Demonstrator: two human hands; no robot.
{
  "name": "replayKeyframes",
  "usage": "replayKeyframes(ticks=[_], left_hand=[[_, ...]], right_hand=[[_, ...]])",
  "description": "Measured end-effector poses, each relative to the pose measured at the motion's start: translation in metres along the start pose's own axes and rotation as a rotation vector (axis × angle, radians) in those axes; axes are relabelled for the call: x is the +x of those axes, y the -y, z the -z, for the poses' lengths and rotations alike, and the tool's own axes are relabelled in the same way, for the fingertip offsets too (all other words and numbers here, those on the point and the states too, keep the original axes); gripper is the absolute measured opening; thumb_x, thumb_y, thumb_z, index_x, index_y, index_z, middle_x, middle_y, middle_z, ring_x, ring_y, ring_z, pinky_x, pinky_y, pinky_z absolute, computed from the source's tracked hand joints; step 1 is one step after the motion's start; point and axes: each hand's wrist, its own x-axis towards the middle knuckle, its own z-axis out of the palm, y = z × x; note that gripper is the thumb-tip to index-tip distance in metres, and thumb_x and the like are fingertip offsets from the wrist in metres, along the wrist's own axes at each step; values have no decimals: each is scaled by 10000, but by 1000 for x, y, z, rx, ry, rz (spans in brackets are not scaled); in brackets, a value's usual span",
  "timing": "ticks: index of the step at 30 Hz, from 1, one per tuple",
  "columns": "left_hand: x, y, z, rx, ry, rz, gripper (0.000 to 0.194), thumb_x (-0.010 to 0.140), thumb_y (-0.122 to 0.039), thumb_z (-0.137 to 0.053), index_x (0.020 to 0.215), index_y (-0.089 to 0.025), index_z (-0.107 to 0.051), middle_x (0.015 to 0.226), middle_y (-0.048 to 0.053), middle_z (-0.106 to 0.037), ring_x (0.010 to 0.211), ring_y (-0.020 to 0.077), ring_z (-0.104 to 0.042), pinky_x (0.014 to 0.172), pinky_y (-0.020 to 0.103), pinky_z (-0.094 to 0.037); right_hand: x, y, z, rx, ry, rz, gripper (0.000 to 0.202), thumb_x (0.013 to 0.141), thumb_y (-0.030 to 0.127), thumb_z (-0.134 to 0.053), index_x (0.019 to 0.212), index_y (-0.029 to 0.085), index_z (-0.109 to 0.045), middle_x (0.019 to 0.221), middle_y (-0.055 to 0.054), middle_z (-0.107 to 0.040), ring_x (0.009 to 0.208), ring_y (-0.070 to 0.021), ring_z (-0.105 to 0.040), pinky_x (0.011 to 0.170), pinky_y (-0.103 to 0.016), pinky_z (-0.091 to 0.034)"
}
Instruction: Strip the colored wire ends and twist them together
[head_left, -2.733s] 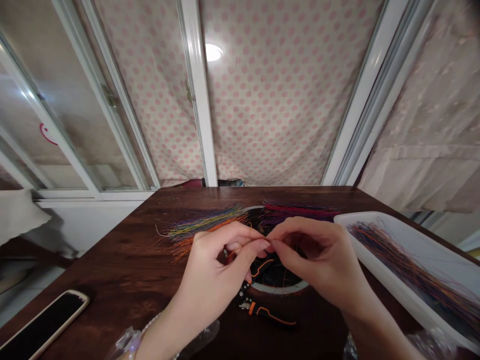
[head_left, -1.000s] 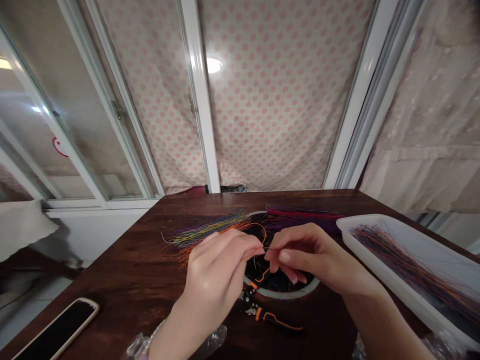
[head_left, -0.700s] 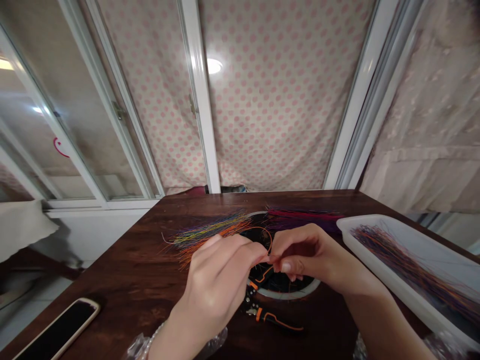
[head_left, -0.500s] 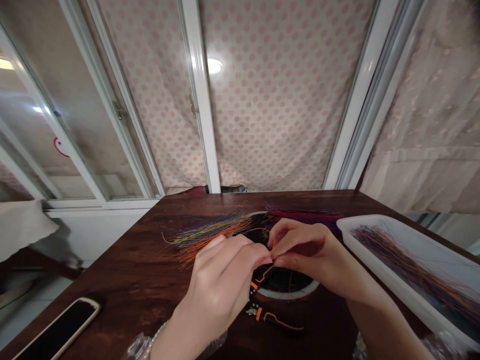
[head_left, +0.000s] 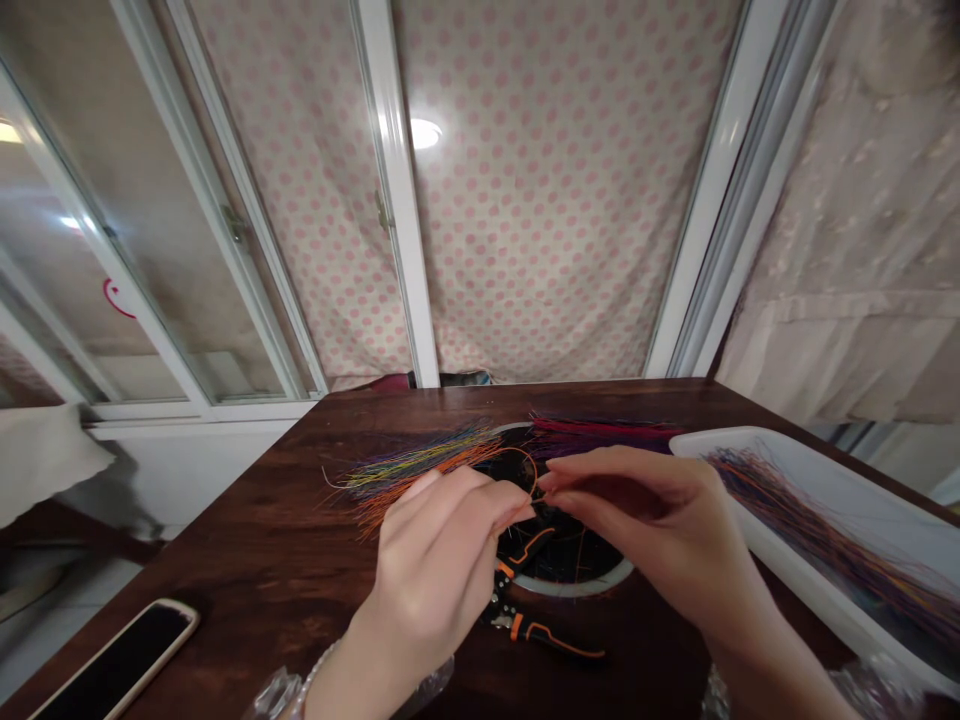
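My left hand (head_left: pixel 442 550) pinches a thin orange wire (head_left: pixel 535 470) over the middle of the table. Close beside it, my right hand (head_left: pixel 645 510) grips the same wire between thumb and fingertips. The wire bends up in a small loop behind the fingers. Under both hands lies a round black dish with a pale rim (head_left: pixel 600 585). Pliers with black and orange handles (head_left: pixel 555 636) rest partly over the dish's near edge, their other end partly hidden by my left hand.
Behind my left hand lies a bundle of coloured wires (head_left: pixel 420 462); red and purple wires (head_left: pixel 600 432) lie at the back. A white tray (head_left: pixel 750 500) holding more wires stands on the right. A phone (head_left: pixel 116 660) lies on the dark wooden table (head_left: pixel 277 560) at the left.
My right hand has turned and shifted a little to the right, its fingers now straighter. The orange wire's loop shows more clearly. My left hand has barely moved.
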Motion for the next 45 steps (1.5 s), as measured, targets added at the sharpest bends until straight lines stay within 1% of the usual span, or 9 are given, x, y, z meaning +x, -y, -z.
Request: replayKeyframes(ticks=[4,7,14,24,27,29,36,41,45], left_hand=[[-1,-1,-1,5,-16,-40,148,925,-8,-538,958,-126,-622,744,24,-667,629,111,-593,586,251,-462],[0,-2,-1,-8,-17,-28,151,918,-5,-541,949,-128,-624,737,24,-672,630,114,-611,588,250,-476],[4,-9,-2,-190,-69,251,230,874,19,-524,820,-175,-633,685,-26,-660,546,67,-577,486,164,-451],[12,-14,1,-495,-2,582,231,822,-47,-556,655,-181,-644,514,-61,-599,383,37,-442,357,113,-345],[13,-13,3,-547,32,611,247,827,-57,-557,618,-173,-619,494,-55,-578,372,39,-419,338,124,-314],[12,-11,4,-510,22,557,242,835,-38,-550,651,-172,-629,517,-52,-588,384,41,-435,343,129,-322],[5,-2,9,-162,-59,85,236,856,54,-523,877,-151,-637,714,3,-684,615,86,-609,540,185,-483],[4,3,13,-135,-17,-75,273,832,91,-520,927,-147,-618,726,2,-705,619,97,-625,558,226,-475],[2,4,14,-126,30,-121,281,862,84,-487,941,-145,-628,737,-1,-725,631,92,-648,563,233,-453]], right_hand=[[2,-3,5,298,89,-173,199,760,96,-803,865,265,-809,793,0,-808,679,-124,-774,647,-115,-612],[2,-6,4,380,88,-193,197,767,116,-815,892,268,-800,799,2,-809,677,-117,-773,654,-121,-616],[-4,-1,-5,138,-90,64,245,728,31,-804,842,247,-797,788,-9,-801,722,-149,-771,689,-184,-645],[-9,-7,-10,224,-79,238,373,773,-38,-716,952,281,-788,783,0,-784,701,-158,-714,637,-288,-602],[-10,-7,-11,218,-79,297,306,815,5,-703,935,274,-785,739,-13,-773,657,-166,-694,598,-313,-585],[-10,-6,-10,231,-51,294,273,840,26,-684,920,270,-779,735,-19,-765,657,-169,-691,598,-320,-580],[-4,-5,-1,413,126,-86,109,819,139,-768,871,234,-761,747,-14,-748,681,-127,-690,617,-225,-574],[2,-7,3,796,357,-500,72,787,179,-810,830,179,-752,746,-13,-735,605,-73,-674,550,-135,-538],[3,-8,3,909,461,-683,100,762,178,-838,806,160,-749,682,9,-703,528,-35,-638,485,-85,-487]])
